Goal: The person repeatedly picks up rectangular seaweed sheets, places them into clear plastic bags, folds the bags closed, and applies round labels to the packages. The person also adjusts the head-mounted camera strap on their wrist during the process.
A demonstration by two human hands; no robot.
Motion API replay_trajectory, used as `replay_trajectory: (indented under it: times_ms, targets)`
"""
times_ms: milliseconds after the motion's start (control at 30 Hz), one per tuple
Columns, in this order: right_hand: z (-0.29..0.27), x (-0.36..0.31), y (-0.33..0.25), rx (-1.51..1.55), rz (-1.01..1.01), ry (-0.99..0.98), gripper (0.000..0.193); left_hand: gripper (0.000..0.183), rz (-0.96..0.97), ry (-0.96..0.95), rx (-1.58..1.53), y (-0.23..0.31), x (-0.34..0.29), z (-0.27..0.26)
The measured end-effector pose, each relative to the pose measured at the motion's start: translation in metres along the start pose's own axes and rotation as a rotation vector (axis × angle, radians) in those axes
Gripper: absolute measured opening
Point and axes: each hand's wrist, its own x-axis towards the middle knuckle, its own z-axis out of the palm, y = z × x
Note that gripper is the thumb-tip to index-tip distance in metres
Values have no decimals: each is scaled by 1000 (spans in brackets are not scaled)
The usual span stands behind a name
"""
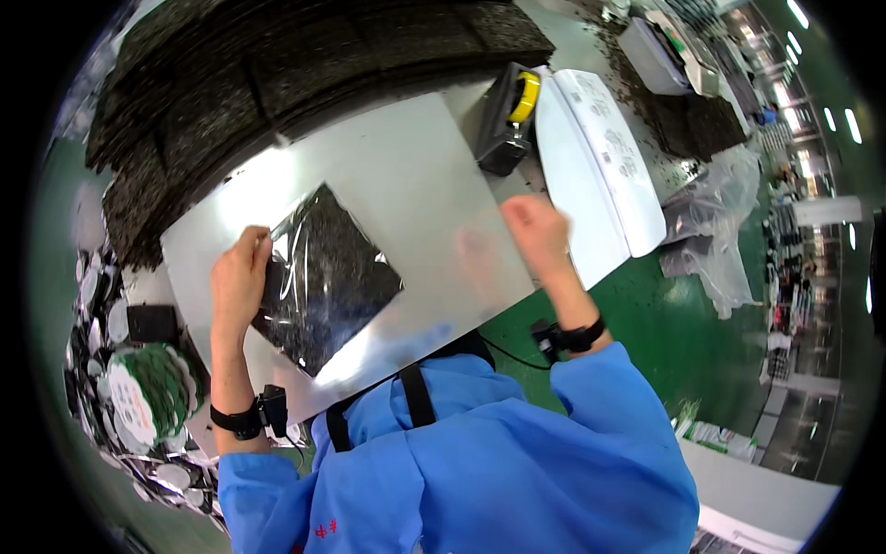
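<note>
A square pack of dark seaweed sheets [328,282] in shiny clear film lies turned cornerwise on the smooth metal board [420,152]. My left hand [242,277] pinches the film at the pack's left corner, thumb and fingers pressed together. Over the board's right edge my right hand [538,231] is closed, apart from the pack; whatever its fingers hold, if anything, is too small to make out. Just beyond it stand a black tape dispenser [501,138] with a roll of yellow tape [525,97] and a stack of printed white bags or sheets [600,157].
Tall stacks of seaweed sheets [305,69] line the far side of the table. At far right are a plastic bin [653,57], more seaweed [706,125] and clear plastic bags [729,212]. Bundled green-and-white round packs [148,392] sit at lower left.
</note>
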Motion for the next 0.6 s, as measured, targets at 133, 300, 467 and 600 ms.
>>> replay_trajectory:
  times_ms: [133, 300, 467, 600]
  targets:
    - [-69, 25, 144, -771, 146, -39, 12, 22, 15, -147, -94, -2, 4, 38]
    - [-70, 42, 255, -1111, 22, -97, 15, 20, 62, 202, -299, -22, 2, 48]
    - [-52, 51, 294, -1240, -332, 1, 23, 23, -230, 307, -497, -81, -6, 21]
    - [-63, 53, 315, -983, -282, 14, 16, 34, -230, 303, -302, -109, -13, 16]
